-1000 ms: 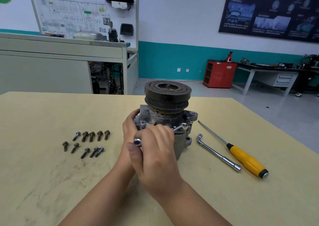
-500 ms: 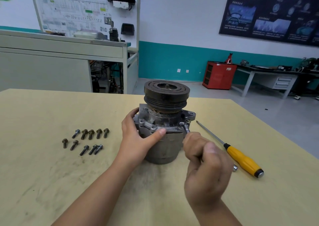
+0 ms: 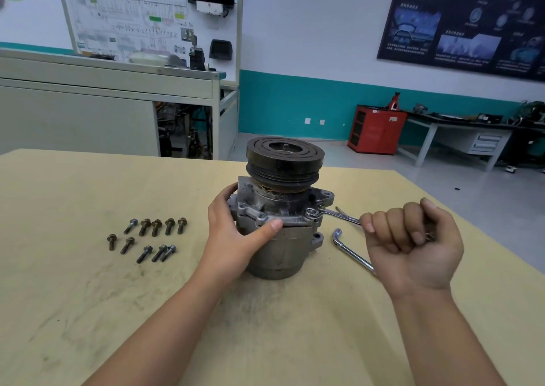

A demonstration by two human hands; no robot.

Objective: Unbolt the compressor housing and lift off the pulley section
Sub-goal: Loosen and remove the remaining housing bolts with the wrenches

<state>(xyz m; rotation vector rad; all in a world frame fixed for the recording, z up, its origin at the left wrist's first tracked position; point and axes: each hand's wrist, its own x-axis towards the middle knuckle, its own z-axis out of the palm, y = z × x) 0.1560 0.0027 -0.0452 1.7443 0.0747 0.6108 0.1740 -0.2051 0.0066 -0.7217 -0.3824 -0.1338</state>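
We grip the compressor (image 3: 283, 247) with our left hand (image 3: 233, 235), thumb pressed across its near side — our right hand (image 3: 413, 247), fingers curled tight, holds the wrench (image 3: 339, 215) on its right flange.

Your compressor (image 3: 280, 247) stands upright mid-desk (image 3: 88, 312), with the pulley (image 3: 284, 161) on top. Your left hand (image 3: 236, 235) wraps its left side, thumb across the front. Well apart to its left, loose bolts (image 3: 147, 238) lie in two rough rows. The spanner (image 3: 333, 214) sits on the right-hand flange, its handle running right into your right hand (image 3: 413, 247). Just before it, the L-shaped socket wrench (image 3: 349, 250) lies on the desk, partly under that hand.
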